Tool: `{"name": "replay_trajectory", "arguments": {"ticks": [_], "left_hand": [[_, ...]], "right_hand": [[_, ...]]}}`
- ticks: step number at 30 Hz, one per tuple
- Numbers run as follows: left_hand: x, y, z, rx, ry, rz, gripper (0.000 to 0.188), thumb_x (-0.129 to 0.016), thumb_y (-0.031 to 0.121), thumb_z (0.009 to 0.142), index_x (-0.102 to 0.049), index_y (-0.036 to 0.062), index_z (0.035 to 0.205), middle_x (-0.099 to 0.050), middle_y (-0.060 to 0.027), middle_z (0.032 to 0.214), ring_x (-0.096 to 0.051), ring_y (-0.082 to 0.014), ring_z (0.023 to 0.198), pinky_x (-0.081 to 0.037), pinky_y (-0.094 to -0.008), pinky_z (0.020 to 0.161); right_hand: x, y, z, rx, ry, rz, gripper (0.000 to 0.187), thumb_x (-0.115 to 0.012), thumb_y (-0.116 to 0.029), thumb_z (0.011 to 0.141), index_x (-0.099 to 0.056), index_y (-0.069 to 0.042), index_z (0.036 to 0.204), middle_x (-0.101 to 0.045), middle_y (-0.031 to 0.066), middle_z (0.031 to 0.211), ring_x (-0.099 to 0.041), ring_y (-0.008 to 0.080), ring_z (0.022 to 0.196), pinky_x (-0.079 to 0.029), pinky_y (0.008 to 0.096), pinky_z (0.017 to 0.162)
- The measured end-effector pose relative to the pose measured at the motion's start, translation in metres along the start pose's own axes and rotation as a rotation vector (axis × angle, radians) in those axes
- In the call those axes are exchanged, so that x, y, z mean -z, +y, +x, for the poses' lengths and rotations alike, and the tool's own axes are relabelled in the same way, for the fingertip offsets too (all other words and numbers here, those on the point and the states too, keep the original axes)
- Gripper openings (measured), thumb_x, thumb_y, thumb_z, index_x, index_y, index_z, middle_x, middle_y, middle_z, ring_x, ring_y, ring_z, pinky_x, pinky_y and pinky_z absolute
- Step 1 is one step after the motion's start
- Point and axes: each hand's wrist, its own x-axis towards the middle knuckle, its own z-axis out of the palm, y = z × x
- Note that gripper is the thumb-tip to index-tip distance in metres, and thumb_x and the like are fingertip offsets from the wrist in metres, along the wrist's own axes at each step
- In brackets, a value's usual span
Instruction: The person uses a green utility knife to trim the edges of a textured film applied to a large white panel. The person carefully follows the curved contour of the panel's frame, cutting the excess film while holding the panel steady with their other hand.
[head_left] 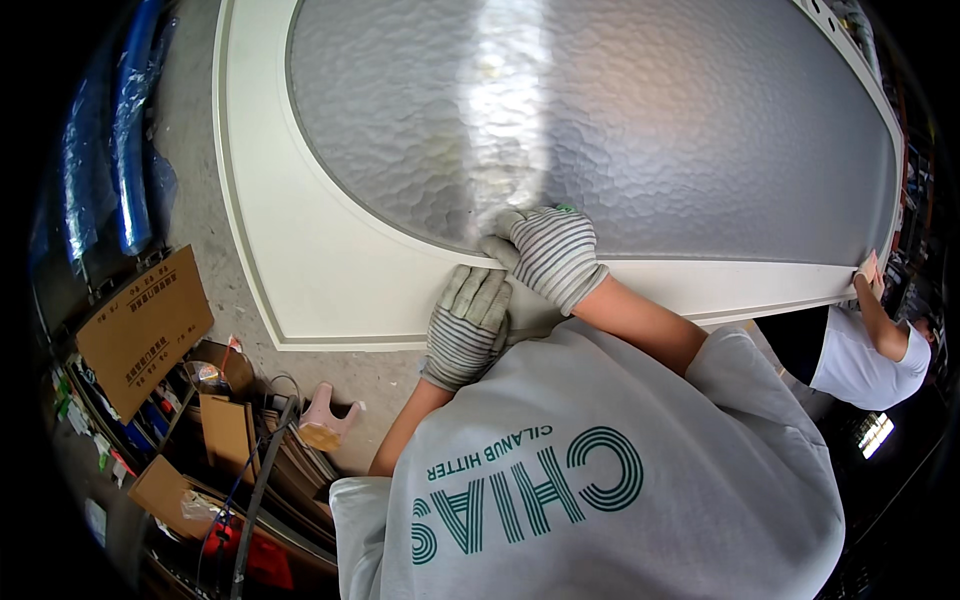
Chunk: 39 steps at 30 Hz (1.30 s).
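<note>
A large panel of rippled, frosted glass (400, 110) with a curved edge sits in a cream-white frame (300, 260) in front of me. Both of my hands wear grey gloves with dark stripes. My left hand (468, 325) lies flat on the frame's near strip, its fingers stretched out and side by side. Just above and to its right, my right hand (552, 255) rests where the glass meets the frame. Its fingers are curled and pressed down along that edge; whatever they may pinch is hidden.
At far right, a co-worker in a white shirt (872, 360) holds a pinkish cloth (870, 268) at the frame's corner. On the left are blue plastic-wrapped rolls (132, 130), a cardboard sheet (145, 330), a pink stool (328, 418) and a cart rail (262, 490) with stacked cardboard.
</note>
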Motion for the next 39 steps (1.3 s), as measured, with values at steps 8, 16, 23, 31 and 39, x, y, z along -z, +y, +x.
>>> {"name": "replay_trajectory", "arguments": {"ticks": [8, 16, 23, 31, 39], "left_hand": [[0.001, 0.0, 0.002, 0.011, -0.008, 0.004, 0.033, -0.064, 0.009, 0.077, -0.064, -0.0013, 0.108, -0.064, -0.0186, 0.119, -0.057, -0.0348, 0.116, -0.041, -0.0505, 0.106], [0.004, 0.001, 0.003, 0.015, 0.004, 0.0, 0.033, -0.063, 0.009, 0.077, -0.064, -0.0011, 0.107, -0.065, -0.0184, 0.117, -0.059, -0.0354, 0.114, -0.041, -0.0509, 0.106], [0.001, 0.0, 0.0, 0.008, 0.049, -0.041, 0.039, -0.064, 0.007, 0.072, -0.063, -0.004, 0.109, -0.062, -0.0232, 0.12, -0.057, -0.0416, 0.115, -0.039, -0.054, 0.105], [0.001, 0.002, 0.003, 0.018, 0.055, -0.033, 0.036, -0.064, 0.007, 0.073, -0.063, -0.0038, 0.107, -0.063, -0.0232, 0.115, -0.058, -0.0416, 0.112, -0.04, -0.0539, 0.105], [0.001, 0.002, 0.003, 0.026, 0.06, -0.023, 0.034, -0.064, 0.008, 0.074, -0.063, -0.0044, 0.106, -0.063, -0.0229, 0.117, -0.058, -0.0411, 0.113, -0.04, -0.0536, 0.105]], "right_hand": [[0.012, -0.002, 0.0, -0.064, -0.089, 0.05, 0.03, -0.062, -0.041, 0.089, -0.07, -0.012, 0.086, -0.069, 0.01, 0.071, -0.067, 0.0287, 0.067, -0.053, 0.0417, 0.065], [0.006, 0.005, 0.0, -0.019, -0.022, -0.028, 0.035, -0.062, -0.045, 0.088, -0.07, -0.011, 0.082, -0.068, 0.0102, 0.068, -0.066, 0.0297, 0.066, -0.053, 0.0413, 0.063], [0.024, 0.005, 0.001, -0.115, -0.201, -0.032, 0.038, -0.057, -0.047, 0.091, -0.071, -0.012, 0.091, -0.069, 0.0111, 0.071, -0.068, 0.0308, 0.07, -0.054, 0.0429, 0.067], [0.02, 0.003, -0.001, -0.115, -0.137, 0.063, 0.035, -0.059, -0.046, 0.09, -0.071, -0.013, 0.092, -0.07, 0.01, 0.073, -0.068, 0.0305, 0.07, -0.053, 0.0439, 0.072], [0.019, 0.0, 0.002, -0.01, -0.063, -0.04, 0.028, -0.059, -0.039, 0.091, -0.071, -0.013, 0.092, -0.069, 0.0094, 0.07, -0.067, 0.031, 0.067, -0.052, 0.0436, 0.072]]}}
